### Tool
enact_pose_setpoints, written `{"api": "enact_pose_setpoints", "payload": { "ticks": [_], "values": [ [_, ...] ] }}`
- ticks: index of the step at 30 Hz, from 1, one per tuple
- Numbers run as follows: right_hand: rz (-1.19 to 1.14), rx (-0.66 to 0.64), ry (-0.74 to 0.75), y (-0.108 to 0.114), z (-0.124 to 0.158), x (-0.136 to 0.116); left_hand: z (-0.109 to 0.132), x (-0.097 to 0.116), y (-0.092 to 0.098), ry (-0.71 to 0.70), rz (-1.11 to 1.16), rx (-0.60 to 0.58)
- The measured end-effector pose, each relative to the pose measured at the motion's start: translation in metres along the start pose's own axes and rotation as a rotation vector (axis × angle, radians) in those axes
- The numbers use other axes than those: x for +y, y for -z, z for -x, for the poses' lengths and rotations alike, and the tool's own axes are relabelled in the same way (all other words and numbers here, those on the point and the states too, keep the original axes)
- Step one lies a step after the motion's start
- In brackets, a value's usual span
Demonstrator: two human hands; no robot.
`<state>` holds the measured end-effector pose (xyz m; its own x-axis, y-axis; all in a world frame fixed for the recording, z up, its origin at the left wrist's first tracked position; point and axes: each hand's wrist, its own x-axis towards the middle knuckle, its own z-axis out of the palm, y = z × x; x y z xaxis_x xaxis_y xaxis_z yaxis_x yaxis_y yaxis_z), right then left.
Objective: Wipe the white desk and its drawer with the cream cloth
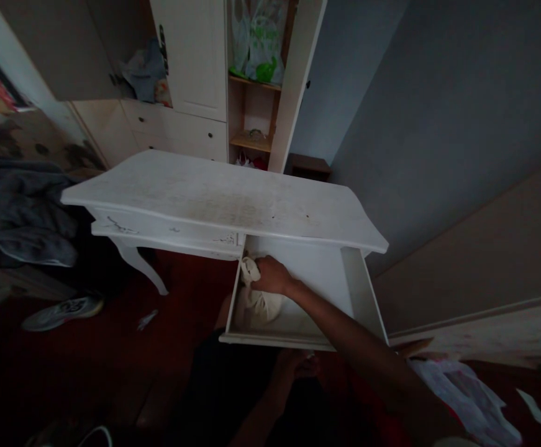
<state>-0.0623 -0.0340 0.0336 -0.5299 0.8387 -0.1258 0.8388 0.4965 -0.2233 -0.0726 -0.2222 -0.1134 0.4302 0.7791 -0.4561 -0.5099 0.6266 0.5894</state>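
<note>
A white desk [205,192] stands in front of me with its right drawer [314,273] pulled out. My right hand [272,275] reaches into the drawer's left side, its fingers closed on a bunched cream cloth [265,307]. Part of the cloth is hidden beneath the hand, and the rest lies on the drawer floor against the left wall. Below the drawer's front panel, in shadow over my lap, is my left hand [300,363]. Its fingers are too dark to make out whether they grip anything.
Behind the desk, an open wardrobe [251,112] holds plastic bags [265,46]. Dark clothes [18,205] are heaped at the left. A shoe [65,312] lies on the red floor [181,292]. Another plastic bag [466,397] is at the lower right, near the wall.
</note>
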Motion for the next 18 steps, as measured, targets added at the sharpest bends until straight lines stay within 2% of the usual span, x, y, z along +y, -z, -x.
{"api": "enact_pose_setpoints", "payload": {
  "ticks": [4,6,12,18],
  "values": [
    [-0.202,-0.204,0.123,-0.004,0.023,-0.004,0.005,0.007,-0.004,-0.023,-0.001,-0.012],
    [-0.22,-0.274,0.153,-0.002,0.03,-0.009,0.009,0.012,-0.009,-0.034,0.007,-0.004],
    [-0.157,-0.401,0.261,0.004,0.041,-0.021,0.017,0.019,-0.018,-0.046,0.032,0.054],
    [-0.199,-0.458,0.352,-0.002,0.043,-0.01,0.017,0.019,-0.016,-0.055,0.025,0.041]
  ]
}}
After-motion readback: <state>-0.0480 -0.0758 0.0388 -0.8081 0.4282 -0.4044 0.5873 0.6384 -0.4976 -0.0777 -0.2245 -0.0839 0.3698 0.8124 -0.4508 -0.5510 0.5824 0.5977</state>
